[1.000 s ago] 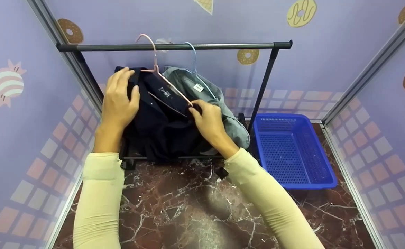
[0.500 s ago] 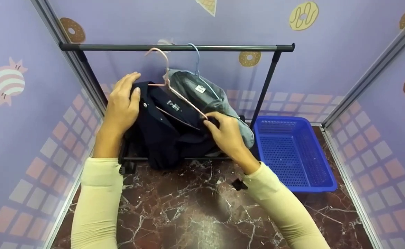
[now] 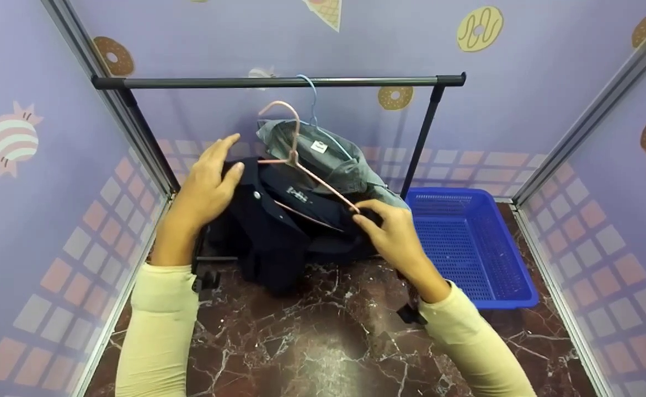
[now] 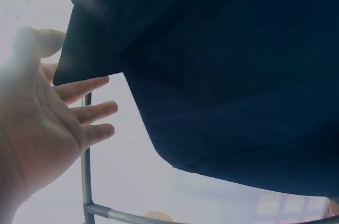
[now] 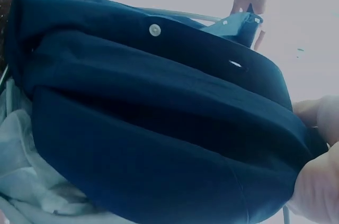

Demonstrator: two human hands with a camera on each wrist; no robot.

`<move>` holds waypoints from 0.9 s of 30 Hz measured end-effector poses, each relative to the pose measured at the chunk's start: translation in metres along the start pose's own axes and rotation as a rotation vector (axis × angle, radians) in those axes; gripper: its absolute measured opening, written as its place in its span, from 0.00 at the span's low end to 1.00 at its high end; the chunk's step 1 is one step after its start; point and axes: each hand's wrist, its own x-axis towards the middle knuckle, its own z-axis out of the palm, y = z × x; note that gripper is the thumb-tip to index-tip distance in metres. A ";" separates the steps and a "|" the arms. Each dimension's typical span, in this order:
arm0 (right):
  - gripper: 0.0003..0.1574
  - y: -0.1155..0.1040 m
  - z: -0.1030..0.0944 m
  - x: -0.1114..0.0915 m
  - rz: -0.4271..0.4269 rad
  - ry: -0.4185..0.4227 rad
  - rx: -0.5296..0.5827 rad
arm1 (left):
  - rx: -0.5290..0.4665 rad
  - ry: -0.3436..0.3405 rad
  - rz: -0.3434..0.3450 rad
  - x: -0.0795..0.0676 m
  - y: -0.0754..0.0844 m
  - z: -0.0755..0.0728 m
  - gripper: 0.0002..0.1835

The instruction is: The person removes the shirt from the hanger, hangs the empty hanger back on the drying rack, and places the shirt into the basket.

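A dark navy shirt with a collar and buttons hangs on a pink hanger, whose hook stands below the rack's rail, apart from it. My right hand pinches the hanger's right arm together with the shirt's shoulder. At the shirt's collar on the other side, my left hand has its fingers extended and thumb spread. In the left wrist view, the collar tip lies between thumb and forefinger, apparently not gripped. Behind it, a grey-blue shirt hangs on a light blue hanger.
A black clothes rack spans the back of the booth. To its right, a blue plastic basket sits on the dark red marbled floor. Purple patterned walls enclose the space on both sides.
The pink hanger with the navy shirt has moved down and to the right, its hook dropping from rail height to below the rail. Both hands have shifted the same way.
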 end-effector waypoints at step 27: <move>0.11 0.067 -0.064 -0.031 -0.086 -0.092 0.056 | -0.085 -0.114 0.042 -0.034 0.021 0.074 0.17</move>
